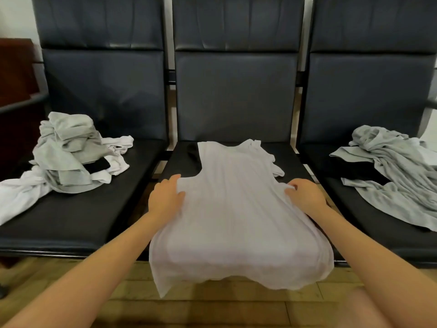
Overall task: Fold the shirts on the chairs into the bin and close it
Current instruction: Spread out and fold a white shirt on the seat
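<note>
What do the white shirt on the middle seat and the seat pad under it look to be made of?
White shirt: thin, soft knit, probably cotton or a blend; it drapes limply over the seat edge in fine wrinkles, matte. Seat pad: black leather or vinyl, which one I cannot tell; smooth with a dull sheen.

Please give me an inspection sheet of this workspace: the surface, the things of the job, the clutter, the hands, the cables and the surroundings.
Surface: three dark padded chairs in a row; the middle seat serves as the work surface.
Job's things: white shirt spread flat on the middle seat, its hem hanging over the front edge; pile of grey and white shirts on the left seat; grey shirts crumpled on the right seat. No bin in view.
Clutter: nothing seen.
Hands: left hand rests flat on the shirt's left edge; right hand pinches the fabric at its right edge.
Cables: nothing seen.
Surroundings: wooden floor below; brown wooden furniture at far left.
</note>
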